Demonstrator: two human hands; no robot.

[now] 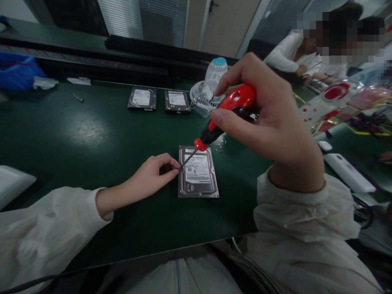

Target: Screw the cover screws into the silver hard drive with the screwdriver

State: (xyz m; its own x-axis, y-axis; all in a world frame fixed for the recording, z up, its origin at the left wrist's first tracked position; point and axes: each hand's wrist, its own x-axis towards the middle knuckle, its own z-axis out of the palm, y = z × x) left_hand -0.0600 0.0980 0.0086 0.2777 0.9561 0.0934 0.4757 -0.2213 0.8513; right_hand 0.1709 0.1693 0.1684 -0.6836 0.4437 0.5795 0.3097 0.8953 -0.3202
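Observation:
My right hand [269,114] is wrapped round the red and black handle of a screwdriver [211,126], held tilted. Its thin shaft runs down to the left edge of a hard drive [200,175], which lies label up on the green table. Thumb and fingertips of my left hand [156,171] are pinched together at that edge, right beside the screwdriver's tip. Whatever they grip there is too small to make out. Several tiny screws [220,146] lie loose just right of the drive's far corner.
Two more hard drives, one on the left [142,98] and one on the right [177,101], lie farther back. Near them stands a white fan [217,73]. A blue bag [18,71] sits far left, a white power strip [349,172] far right. Another person [288,51] works at back right.

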